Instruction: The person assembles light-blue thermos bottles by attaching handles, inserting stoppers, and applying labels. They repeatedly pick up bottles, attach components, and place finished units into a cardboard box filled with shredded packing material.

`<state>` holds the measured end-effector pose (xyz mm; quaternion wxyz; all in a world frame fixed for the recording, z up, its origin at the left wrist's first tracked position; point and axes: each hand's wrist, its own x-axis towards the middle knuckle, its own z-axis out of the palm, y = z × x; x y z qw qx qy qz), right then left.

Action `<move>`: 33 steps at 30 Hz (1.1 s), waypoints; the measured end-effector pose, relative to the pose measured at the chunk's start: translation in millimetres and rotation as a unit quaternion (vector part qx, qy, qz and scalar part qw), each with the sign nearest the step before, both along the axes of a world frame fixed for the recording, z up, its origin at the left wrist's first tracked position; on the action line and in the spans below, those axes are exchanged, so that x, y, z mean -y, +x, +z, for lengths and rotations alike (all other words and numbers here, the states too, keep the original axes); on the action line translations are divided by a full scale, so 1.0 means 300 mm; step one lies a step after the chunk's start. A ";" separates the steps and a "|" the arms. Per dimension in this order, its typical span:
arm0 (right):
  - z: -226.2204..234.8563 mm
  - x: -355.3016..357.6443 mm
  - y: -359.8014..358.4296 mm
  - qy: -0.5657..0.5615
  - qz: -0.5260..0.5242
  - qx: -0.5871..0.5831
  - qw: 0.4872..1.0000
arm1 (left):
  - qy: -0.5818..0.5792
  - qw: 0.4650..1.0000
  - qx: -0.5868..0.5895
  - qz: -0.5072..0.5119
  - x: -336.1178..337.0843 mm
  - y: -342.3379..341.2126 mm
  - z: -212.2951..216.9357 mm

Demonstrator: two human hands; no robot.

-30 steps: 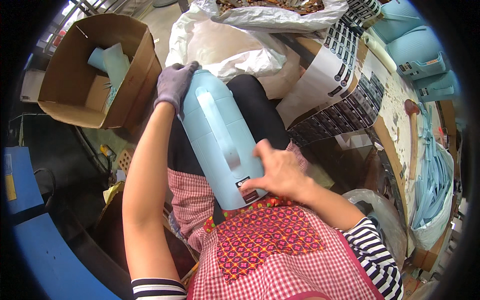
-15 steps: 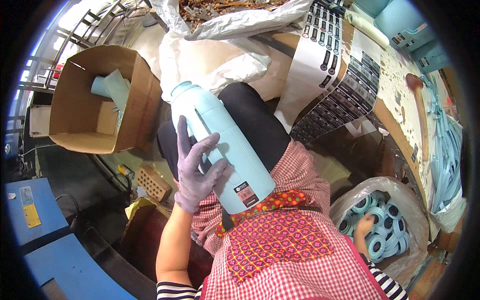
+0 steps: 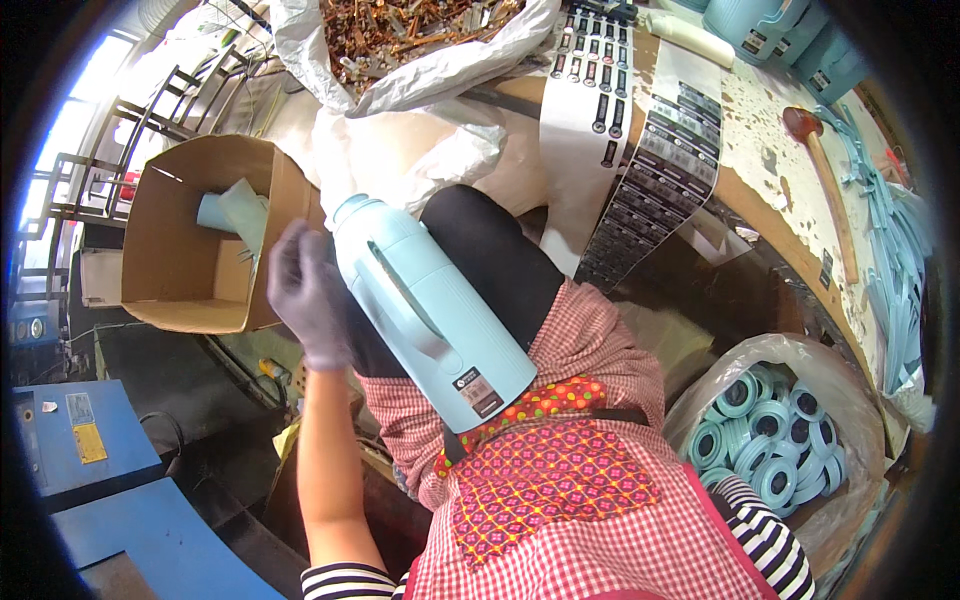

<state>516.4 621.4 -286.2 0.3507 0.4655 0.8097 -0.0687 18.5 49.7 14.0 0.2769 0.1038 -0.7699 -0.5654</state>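
Note:
A light-blue thermos flask body (image 3: 470, 310) with a moulded side handle lies slanted across my lap, its narrow neck pointing away from me and a small label near its base. My left hand (image 3: 308, 295), in a grey-purple glove, is just left of the flask and apart from its handle. Motion smears its fingers. Of my right arm only the striped sleeve (image 3: 765, 530) shows, beside a clear plastic bag (image 3: 690, 395) of light-blue rings (image 3: 768, 480) with dark centres. The right hand itself is hidden.
A cardboard box (image 3: 150, 260) holding light-blue pieces stands at the left, above blue metal casings (image 3: 160, 540). Label sheets (image 3: 585, 110) hang over the worktable edge. A wooden-handled hammer (image 3: 825, 190), blue strips (image 3: 890, 270) and more flasks (image 3: 755, 25) are at the right.
My left hand has come off the flask and moved left, and the flask's handle now shows. My right hand, earlier among the rings, has gone out of sight. The view has shifted slightly.

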 end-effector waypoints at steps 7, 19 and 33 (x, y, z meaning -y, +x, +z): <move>0.351 -0.246 -0.407 -0.117 0.073 0.196 0.971 | 0.086 0.901 0.367 -0.214 0.239 -0.256 -0.128; 1.090 0.683 -1.446 -0.447 0.146 -0.663 0.583 | 0.402 0.909 0.063 -0.092 0.372 0.217 0.064; 1.073 0.978 -1.570 -0.354 0.418 -0.775 0.314 | 0.174 0.982 0.069 0.037 0.283 0.532 -0.116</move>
